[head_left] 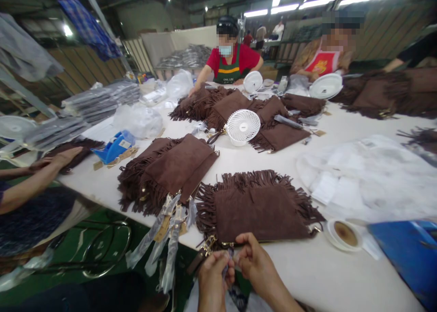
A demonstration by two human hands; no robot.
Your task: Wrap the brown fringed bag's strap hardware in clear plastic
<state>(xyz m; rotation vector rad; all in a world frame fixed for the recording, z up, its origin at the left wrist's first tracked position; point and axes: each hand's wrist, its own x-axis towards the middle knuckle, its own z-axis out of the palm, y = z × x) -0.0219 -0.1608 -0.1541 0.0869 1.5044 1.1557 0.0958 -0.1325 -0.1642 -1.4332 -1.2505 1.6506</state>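
Observation:
A dark brown fringed suede bag (259,212) lies flat on the white table (293,266) in front of me. Below its near edge, my left hand (215,271) is closed in a pinch around a dark strap wrapped in clear plastic (236,296), which hangs down between my wrists. My right hand (254,264) meets it there, thumb and index finger pinched together; what lies between those fingertips is too small to make out. Beside my left fingers are brass-coloured clasps (209,244) at the bag's corner.
Left of the bag, a stack of similar bags (177,166) has plastic-wrapped straps (170,244) hanging over the edge. A white fan (243,125), blue tape dispenser (114,147), bowl of brown paste (344,234) and plastic sheets (368,180) lie around. Co-workers sit across and at left.

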